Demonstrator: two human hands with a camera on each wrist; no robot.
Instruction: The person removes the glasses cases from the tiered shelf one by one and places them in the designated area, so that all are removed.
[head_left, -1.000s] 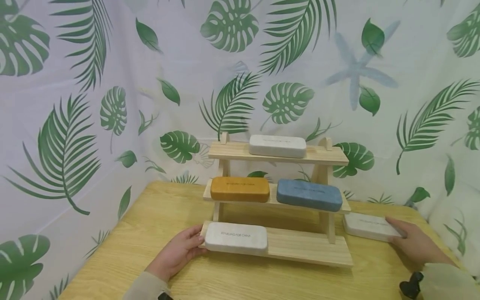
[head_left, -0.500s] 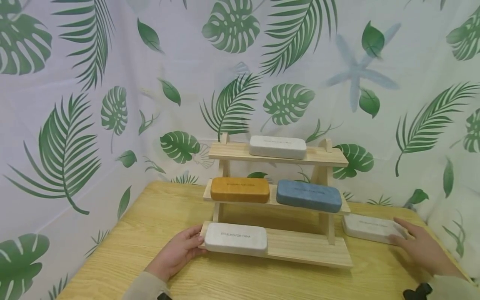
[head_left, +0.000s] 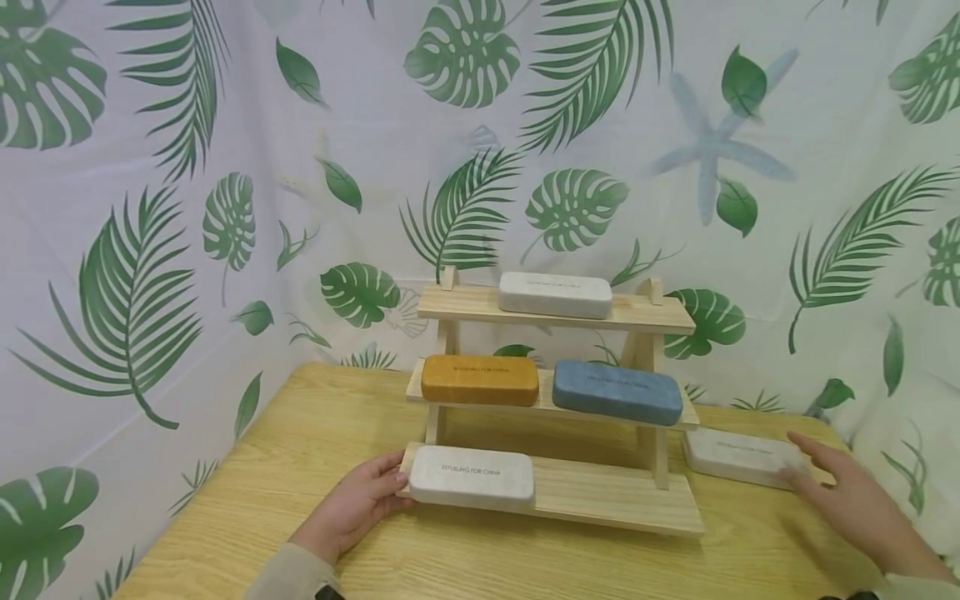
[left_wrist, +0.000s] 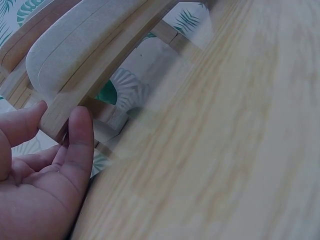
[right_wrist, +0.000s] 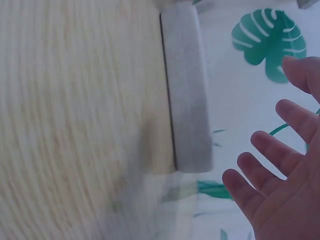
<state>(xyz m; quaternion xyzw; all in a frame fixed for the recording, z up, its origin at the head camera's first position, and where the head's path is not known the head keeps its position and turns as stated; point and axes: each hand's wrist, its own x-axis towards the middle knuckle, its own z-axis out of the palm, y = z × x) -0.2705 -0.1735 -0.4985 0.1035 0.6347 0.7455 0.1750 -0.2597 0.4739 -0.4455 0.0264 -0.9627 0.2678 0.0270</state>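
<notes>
A three-tier wooden display stand (head_left: 622, 496) stands on the table. My left hand (head_left: 363, 504) holds the left end of its lowest board, thumb above and fingers beneath in the left wrist view. Just beside that grip, a white glasses case (head_left: 472, 477) rests on the lowest board. Right of the stand, another white glasses case (head_left: 738, 458) lies on the tabletop. My right hand (head_left: 862, 508) is at that case's right end, fingers spread; the right wrist view shows a gap between the fingertips and the case (right_wrist: 189, 95).
An orange glasses case (head_left: 480, 380) and a blue glasses case (head_left: 618, 392) sit on the middle tier. One more white case (head_left: 555, 295) is on the top tier. Behind the wooden table (head_left: 300, 458) hangs a leaf-patterned cloth (head_left: 360, 125).
My right hand has let go of the white glasses case on the table and drawn back to the right. The left hand stays on the stand.
</notes>
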